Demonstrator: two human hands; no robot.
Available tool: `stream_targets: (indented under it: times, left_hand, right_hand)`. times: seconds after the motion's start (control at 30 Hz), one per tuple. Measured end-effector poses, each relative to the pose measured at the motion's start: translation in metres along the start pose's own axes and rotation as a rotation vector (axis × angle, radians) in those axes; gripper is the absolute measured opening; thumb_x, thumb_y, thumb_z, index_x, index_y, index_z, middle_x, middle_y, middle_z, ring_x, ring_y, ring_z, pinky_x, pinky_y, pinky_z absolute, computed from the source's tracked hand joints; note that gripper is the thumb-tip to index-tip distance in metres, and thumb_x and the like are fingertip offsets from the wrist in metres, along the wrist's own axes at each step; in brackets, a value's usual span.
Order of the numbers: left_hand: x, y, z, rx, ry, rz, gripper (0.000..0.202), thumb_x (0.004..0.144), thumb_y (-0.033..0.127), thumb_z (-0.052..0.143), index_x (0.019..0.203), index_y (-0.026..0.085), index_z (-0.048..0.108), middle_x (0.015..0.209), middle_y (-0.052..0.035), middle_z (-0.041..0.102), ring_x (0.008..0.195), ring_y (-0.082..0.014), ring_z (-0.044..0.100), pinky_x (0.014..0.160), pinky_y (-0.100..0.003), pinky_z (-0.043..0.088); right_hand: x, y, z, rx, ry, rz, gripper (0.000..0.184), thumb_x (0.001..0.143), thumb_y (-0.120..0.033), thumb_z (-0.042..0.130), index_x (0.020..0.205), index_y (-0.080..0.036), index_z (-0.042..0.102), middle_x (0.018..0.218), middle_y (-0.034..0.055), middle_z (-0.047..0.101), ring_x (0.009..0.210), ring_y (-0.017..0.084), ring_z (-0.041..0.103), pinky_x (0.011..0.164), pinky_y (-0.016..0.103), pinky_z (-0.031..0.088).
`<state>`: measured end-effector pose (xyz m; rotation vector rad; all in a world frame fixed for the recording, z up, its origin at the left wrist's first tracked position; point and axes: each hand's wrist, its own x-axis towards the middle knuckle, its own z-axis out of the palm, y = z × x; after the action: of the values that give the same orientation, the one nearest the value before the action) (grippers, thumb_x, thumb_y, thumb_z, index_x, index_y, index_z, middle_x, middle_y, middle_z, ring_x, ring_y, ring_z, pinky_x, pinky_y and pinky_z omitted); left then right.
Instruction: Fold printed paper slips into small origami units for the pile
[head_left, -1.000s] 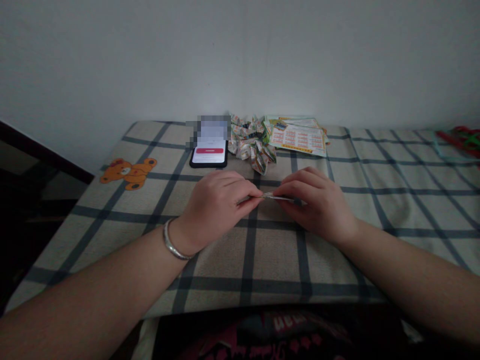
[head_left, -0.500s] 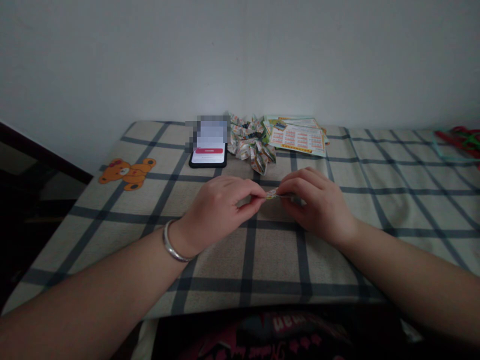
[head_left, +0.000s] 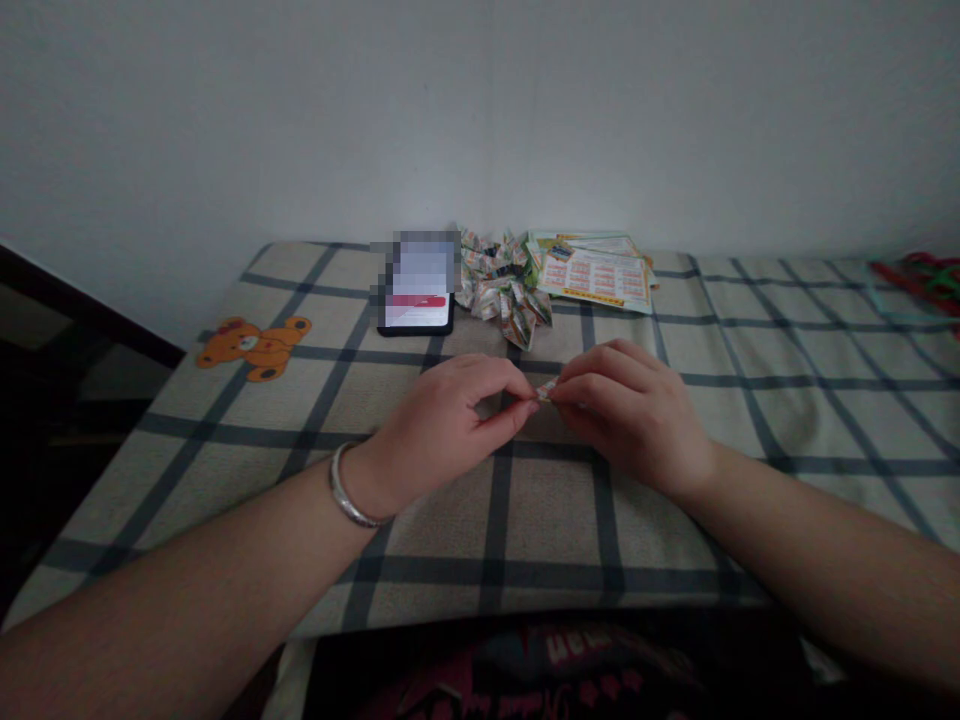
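Observation:
A small piece of printed paper (head_left: 547,391) is pinched between my two hands, just above the checked tablecloth. My left hand (head_left: 457,410), with a silver bangle at the wrist, grips its left end between thumb and forefinger. From the other side, my right hand (head_left: 634,410) has its fingers closed on the same paper and covers most of it. Behind the hands lies a pile of folded printed paper pieces (head_left: 506,290). Beside that pile, flat printed sheets (head_left: 596,275) overlap in a stack, the top one showing rows of red print.
A phone (head_left: 416,310) with a lit screen lies left of the folded pieces. An orange bear picture (head_left: 255,345) is at the table's left side. Red and green items (head_left: 926,280) sit at the far right. A wall (head_left: 480,120) stands behind the table (head_left: 420,540).
My hands have drawn slightly closer together, the left shifting a little right. Less of the paper shows beneath my right fingers. The phone's screen picture has changed.

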<state>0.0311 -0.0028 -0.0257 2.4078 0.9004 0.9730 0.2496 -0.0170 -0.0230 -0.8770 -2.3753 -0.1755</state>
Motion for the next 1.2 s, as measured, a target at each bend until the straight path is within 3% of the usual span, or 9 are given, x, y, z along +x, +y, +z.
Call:
stream_targets:
  times: [0.23, 0.43, 0.77, 0.93, 1.2]
  left_hand:
    - [0.0006, 0.0028, 0.0030, -0.188, -0.020, -0.196, 0.004, 0.082, 0.020, 0.062, 0.079, 0.018, 0.063, 0.075, 0.0016, 0.065, 0.070, -0.0114, 0.060, 0.064, -0.024, 0.047]
    - [0.0023, 0.0015, 0.0049, -0.313, -0.043, -0.288, 0.007, 0.081, 0.023, 0.061, 0.079, 0.017, 0.064, 0.074, 0.0013, 0.065, 0.068, -0.0116, 0.059, 0.062, -0.025, 0.047]
    - [0.0029, -0.0014, 0.0048, -0.430, -0.090, -0.363, 0.007, 0.080, 0.024, 0.061, 0.078, 0.017, 0.062, 0.073, 0.0024, 0.061, 0.068, -0.0113, 0.056, 0.063, -0.025, 0.045]
    - [0.0020, -0.0032, 0.0036, -0.539, -0.116, -0.413, 0.002, 0.078, 0.016, 0.059, 0.079, 0.018, 0.060, 0.073, 0.0051, 0.059, 0.068, -0.0084, 0.053, 0.062, -0.022, 0.041]
    - [0.0018, -0.0036, 0.0043, -0.499, -0.091, -0.393, 0.006, 0.078, 0.016, 0.058, 0.078, 0.018, 0.051, 0.069, 0.0071, 0.049, 0.063, -0.0071, 0.045, 0.058, -0.021, 0.036]
  right_hand:
    - [0.0005, -0.0028, -0.0026, -0.079, 0.010, -0.066, 0.006, 0.090, -0.021, 0.059, 0.092, -0.024, 0.063, 0.090, 0.0021, 0.070, 0.081, 0.019, 0.057, 0.072, 0.035, 0.041]
    - [0.0007, -0.0038, -0.0021, -0.102, 0.013, -0.084, 0.004, 0.090, -0.020, 0.059, 0.089, -0.024, 0.061, 0.089, 0.0016, 0.071, 0.080, 0.019, 0.056, 0.072, 0.035, 0.041]
    - [-0.0003, -0.0037, -0.0005, -0.080, 0.043, -0.128, 0.002, 0.089, -0.020, 0.061, 0.090, -0.021, 0.059, 0.089, 0.0014, 0.071, 0.080, 0.018, 0.056, 0.069, 0.033, 0.044]
    - [-0.0022, -0.0023, 0.0001, -0.071, 0.069, -0.217, 0.011, 0.087, -0.017, 0.064, 0.097, -0.019, 0.060, 0.094, 0.0019, 0.072, 0.081, 0.018, 0.057, 0.067, 0.033, 0.045]
    - [-0.0029, -0.0022, -0.0013, -0.044, 0.058, -0.267, 0.020, 0.087, -0.012, 0.062, 0.107, -0.017, 0.062, 0.098, 0.0025, 0.073, 0.081, 0.019, 0.058, 0.065, 0.032, 0.047]
